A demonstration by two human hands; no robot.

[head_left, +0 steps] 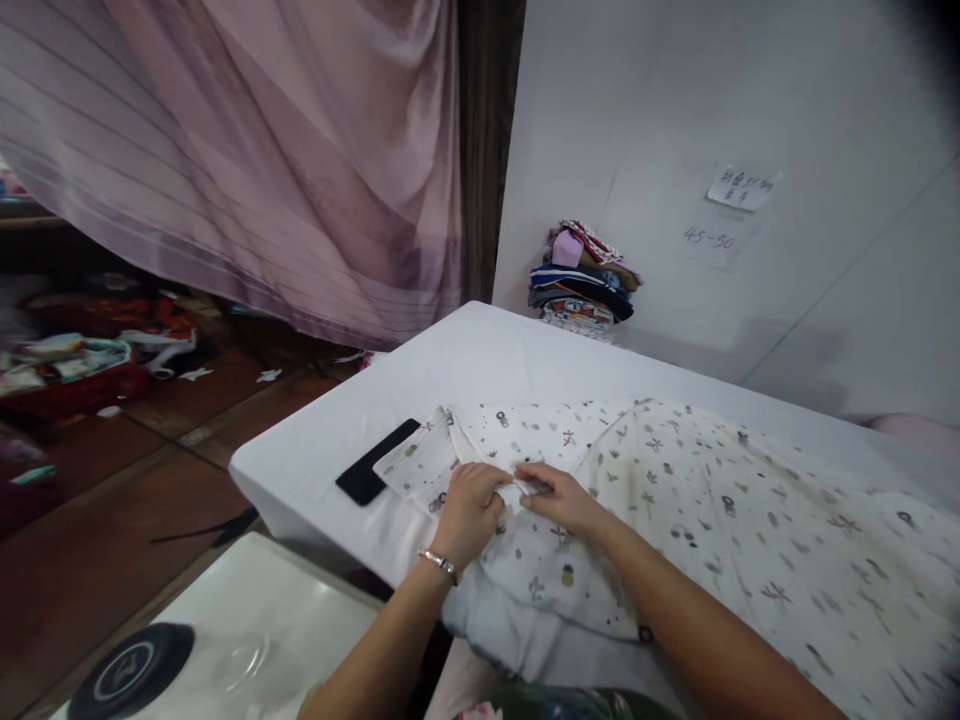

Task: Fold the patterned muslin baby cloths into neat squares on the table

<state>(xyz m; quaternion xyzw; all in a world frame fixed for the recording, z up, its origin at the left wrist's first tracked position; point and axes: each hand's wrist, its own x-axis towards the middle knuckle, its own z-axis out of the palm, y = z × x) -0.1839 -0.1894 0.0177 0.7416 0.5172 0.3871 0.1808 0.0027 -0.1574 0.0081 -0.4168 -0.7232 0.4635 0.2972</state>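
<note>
While left hand (pixel 471 502) and right hand (pixel 564 500) pinched printed white garment (pixel 675 490) on white-covered table (pixel 480 345), I judged remotely: uneven pull could crease it, or drag it off near side

There's the white cloth (pixel 690 475), spread long across the table (pixel 480 350)! It's dotted with dark prints, lightly creased.
</note>
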